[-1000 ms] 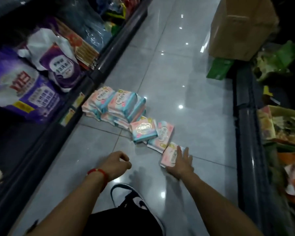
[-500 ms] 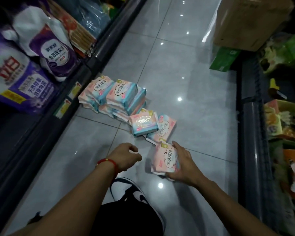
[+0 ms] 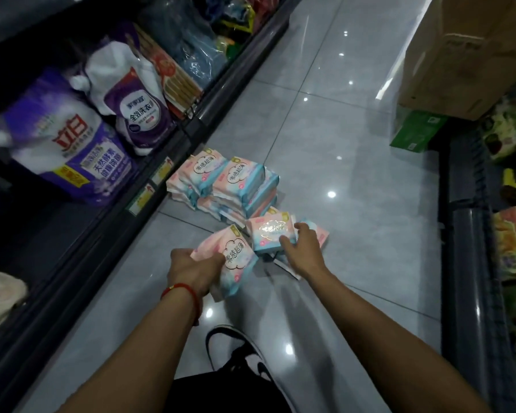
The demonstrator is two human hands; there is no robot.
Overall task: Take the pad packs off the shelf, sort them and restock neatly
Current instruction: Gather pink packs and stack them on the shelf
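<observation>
Pink-and-blue pad packs lie on the grey tiled floor. A pile of several packs (image 3: 230, 183) sits against the base of the left shelf (image 3: 108, 222). My left hand (image 3: 191, 271), with a red string at the wrist, grips one pad pack (image 3: 236, 257) lifted off the floor. My right hand (image 3: 303, 247) grasps another pad pack (image 3: 270, 234) that lies on top of a further pack on the floor, fingers curled over its right edge.
The left shelf holds purple-and-white detergent bags (image 3: 69, 147) and other goods. A cardboard box (image 3: 465, 52) stands on a green box (image 3: 414, 132) at the back right. A dark shelf unit (image 3: 471, 263) runs down the right. My black-and-white shoe (image 3: 239, 353) is below.
The pack that my right hand lifted from the floor has passed into my left hand. My right hand has moved forward onto another pack.
</observation>
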